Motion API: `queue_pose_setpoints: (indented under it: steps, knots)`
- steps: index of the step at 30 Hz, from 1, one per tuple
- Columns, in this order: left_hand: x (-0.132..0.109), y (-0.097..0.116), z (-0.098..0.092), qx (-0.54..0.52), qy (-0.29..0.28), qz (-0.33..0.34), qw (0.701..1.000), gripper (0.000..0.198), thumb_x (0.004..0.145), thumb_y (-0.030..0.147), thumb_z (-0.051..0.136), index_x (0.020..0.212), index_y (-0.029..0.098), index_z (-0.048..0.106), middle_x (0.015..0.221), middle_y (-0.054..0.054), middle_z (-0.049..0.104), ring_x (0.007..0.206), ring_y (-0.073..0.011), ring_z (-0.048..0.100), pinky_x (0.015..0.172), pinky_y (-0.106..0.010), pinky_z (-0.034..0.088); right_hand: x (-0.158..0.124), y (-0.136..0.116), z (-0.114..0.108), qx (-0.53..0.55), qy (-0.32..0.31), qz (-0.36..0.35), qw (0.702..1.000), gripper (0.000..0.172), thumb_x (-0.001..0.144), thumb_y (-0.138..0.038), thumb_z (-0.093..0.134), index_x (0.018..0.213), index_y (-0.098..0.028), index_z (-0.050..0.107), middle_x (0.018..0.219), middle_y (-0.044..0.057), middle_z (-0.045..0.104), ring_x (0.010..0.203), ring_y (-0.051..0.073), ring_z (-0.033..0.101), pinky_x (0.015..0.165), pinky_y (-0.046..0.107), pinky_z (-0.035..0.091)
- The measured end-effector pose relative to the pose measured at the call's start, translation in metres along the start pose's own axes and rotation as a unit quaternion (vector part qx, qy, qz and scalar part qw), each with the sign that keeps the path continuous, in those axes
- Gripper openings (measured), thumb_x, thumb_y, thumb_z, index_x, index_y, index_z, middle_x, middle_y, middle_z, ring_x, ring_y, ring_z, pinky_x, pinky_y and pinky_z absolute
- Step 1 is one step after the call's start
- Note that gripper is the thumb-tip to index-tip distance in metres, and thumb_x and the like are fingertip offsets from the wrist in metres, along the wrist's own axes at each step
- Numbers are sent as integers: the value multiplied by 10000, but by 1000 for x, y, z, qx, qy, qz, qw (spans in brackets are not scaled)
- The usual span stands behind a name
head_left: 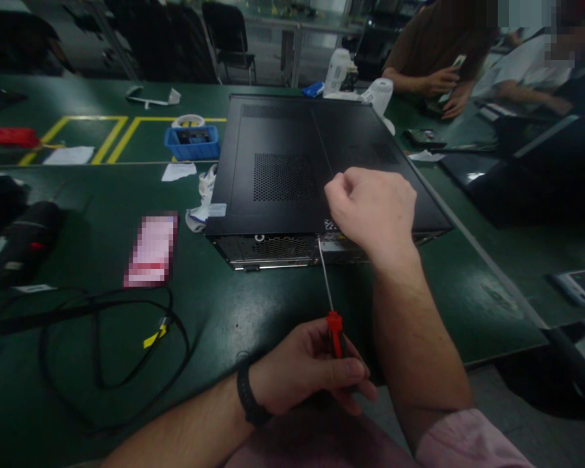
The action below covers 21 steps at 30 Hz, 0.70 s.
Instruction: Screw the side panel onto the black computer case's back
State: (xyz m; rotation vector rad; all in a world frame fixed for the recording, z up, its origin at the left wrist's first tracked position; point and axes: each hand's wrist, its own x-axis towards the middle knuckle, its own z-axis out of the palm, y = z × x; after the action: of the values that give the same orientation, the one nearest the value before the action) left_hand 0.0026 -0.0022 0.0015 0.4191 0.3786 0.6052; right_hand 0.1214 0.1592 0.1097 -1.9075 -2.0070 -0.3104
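A black desktop computer case (283,136) lies flat on the bench, its back panel (283,248) toward me. In my left hand (316,367), which wears a black watch, is a screwdriver (335,325) with a red and dark handle. The thin shaft points away from me and its tip meets the back panel near the top edge, close to the middle. My right hand (375,205) rests as a fist on the case's top, near the back edge. Its curled fingers hide whatever may be inside.
A blue bin (192,142), a blurred pink object (152,250) and black cables (168,312) lie left of the case. A power drill (26,240) sits farther left. White bottles (338,71) stand behind. Two people work at the right; a handheld device (582,286) lies nearer.
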Motion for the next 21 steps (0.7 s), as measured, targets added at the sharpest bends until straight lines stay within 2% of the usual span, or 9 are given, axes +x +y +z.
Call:
queue_pose_setpoints:
  steps: [5,9,13,21]
  knots:
    - [2,1,0,0,0,1,1000,453,728,450,919,875,123,642,803,-36,702,727,-170,753,553,-216,602,0,-1,0,1,-5,0,1000,453,993,-407,385,908,-144,744,857,168,738,839,286,655,736,384,405]
    - [1,1,-2,-53,-22,1,998,392,820,431,854,971,119,670,933,-88,745,849,-206,783,654,-270,649,0,0,0,-1,1,-3,1000,454,994,-398,380,912,-144,747,857,168,742,840,285,657,733,383,405]
    - [-1,2,-2,-62,-33,-4,998,358,816,357,865,1029,116,707,999,-106,755,927,-211,784,730,-281,657,0,0,0,-5,1,-3,1000,458,994,-405,381,905,-147,748,851,168,744,825,281,657,721,381,399]
    - [1,-1,0,-15,-11,12,1000,383,761,383,907,928,120,684,849,-46,725,763,-166,761,575,-217,623,0,0,1,-2,6,-4,1000,462,995,-413,380,897,-156,751,864,161,747,829,283,660,722,380,393]
